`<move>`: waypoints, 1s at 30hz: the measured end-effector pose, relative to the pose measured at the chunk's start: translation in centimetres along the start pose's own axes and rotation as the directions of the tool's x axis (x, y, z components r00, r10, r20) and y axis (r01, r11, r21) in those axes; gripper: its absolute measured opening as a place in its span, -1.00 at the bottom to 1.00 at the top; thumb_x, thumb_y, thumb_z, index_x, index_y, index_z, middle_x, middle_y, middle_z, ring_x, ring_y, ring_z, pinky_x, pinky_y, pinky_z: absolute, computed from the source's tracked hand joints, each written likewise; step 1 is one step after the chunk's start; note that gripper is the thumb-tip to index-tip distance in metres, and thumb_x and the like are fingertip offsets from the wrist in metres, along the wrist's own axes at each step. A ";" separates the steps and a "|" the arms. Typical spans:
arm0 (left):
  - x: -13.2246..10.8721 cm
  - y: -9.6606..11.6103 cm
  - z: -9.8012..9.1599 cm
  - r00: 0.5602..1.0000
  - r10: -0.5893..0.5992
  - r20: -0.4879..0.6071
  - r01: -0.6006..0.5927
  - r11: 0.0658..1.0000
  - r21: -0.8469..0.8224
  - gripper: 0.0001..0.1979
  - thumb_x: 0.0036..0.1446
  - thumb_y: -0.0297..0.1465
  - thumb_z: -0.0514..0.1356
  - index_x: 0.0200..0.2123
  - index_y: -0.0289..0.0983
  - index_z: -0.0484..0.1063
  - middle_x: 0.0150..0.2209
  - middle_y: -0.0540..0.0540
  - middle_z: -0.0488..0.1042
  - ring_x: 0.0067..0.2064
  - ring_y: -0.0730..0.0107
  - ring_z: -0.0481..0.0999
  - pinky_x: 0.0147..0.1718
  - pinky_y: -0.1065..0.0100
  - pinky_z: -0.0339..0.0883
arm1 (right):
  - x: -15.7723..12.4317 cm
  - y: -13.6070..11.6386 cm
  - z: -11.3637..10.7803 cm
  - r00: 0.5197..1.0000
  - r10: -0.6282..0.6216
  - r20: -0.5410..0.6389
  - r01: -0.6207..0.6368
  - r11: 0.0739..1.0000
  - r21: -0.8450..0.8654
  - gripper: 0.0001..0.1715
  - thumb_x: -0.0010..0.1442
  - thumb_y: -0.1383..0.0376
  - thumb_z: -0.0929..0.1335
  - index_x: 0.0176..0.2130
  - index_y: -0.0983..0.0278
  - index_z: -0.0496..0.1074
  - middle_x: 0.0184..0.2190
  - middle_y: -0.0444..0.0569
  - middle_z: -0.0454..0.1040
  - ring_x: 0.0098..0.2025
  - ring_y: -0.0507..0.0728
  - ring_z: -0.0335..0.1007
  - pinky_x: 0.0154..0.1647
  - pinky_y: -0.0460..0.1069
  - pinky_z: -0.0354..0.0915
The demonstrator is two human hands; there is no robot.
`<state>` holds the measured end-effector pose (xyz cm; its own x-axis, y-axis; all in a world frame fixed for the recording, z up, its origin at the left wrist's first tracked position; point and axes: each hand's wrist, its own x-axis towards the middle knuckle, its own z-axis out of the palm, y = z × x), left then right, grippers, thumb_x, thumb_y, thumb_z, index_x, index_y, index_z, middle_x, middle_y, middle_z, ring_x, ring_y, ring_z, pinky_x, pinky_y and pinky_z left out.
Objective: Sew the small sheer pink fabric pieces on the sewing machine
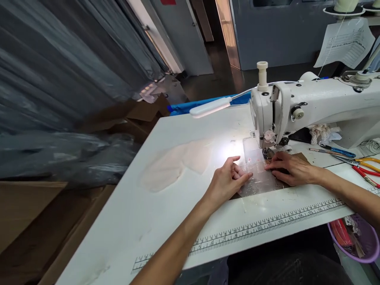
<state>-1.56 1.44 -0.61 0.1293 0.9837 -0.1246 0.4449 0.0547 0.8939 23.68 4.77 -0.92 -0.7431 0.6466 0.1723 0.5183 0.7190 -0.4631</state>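
Nearby, scissors (355,161) lie by a sewing machine (326,97), left hand (227,178) unclenched on plastic (259,183); unclear whether right hand (288,168) grips.

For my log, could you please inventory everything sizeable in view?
Ruler-printed tabletop: 1, white, centre
Metal sewing machine: 1, white, right
Slim lamp: 1, white, beside machine
Sheer fabric: count unclear, pinkish, tabletop
Plastic sheet: 1, clear, between hands
Slender tools: several, multicoloured, right
Round basket: 1, purple, lower right
Cardboard boxes: several, brown, left
Draped curtain: count unclear, grey, left
Door: at least 1, grey, top
Left hand: 1, bare, sheet's left
Right hand: 1, bare, sheet's right
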 end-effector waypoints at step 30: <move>0.2 0.5 -0.5 0.995 -0.081 0.050 0.084 0.995 -0.055 -0.38 -0.07 -0.22 0.36 0.05 -0.30 0.30 -0.47 0.10 0.41 -0.56 0.52 0.38 -0.68 0.49 0.30 | -1.6 0.1 1.1 0.989 -0.043 -0.141 0.052 0.997 0.061 -0.59 0.33 0.35 0.25 0.11 0.24 0.48 -0.10 0.10 0.42 -0.06 0.19 0.35 -0.01 0.15 0.40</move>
<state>-1.78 1.74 0.00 0.1368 0.9663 -0.2181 0.4043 0.1465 0.9028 24.43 3.54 -2.22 -0.6975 0.6445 0.3133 0.4518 0.7349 -0.5058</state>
